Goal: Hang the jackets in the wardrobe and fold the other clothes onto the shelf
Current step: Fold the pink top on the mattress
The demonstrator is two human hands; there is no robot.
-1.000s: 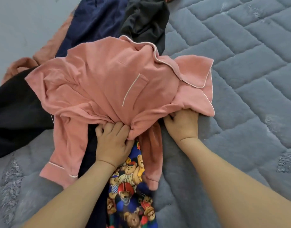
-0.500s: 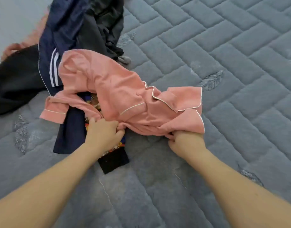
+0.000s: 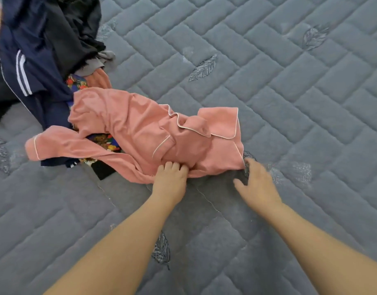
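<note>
A soft pink pyjama top with white piping [image 3: 140, 133] lies crumpled on the grey quilted bed [image 3: 268, 92]; the left hand [image 3: 170, 182] pinches its near hem; the right hand [image 3: 257, 186], fingers spread, rests just beside its corner; a dark clothes pile [image 3: 44, 50] sits behind it.

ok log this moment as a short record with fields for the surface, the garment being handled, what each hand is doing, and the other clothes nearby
surface: grey quilted mattress
garment handled: pink pyjama top with white piping, crumpled, one sleeve stretched left
left hand: grips the top's near edge
right hand: fingers spread, holds nothing, beside the top's right corner
pile behind: navy striped jacket, black garment, bear-print cloth partly under the top
folding: not yet done
</note>
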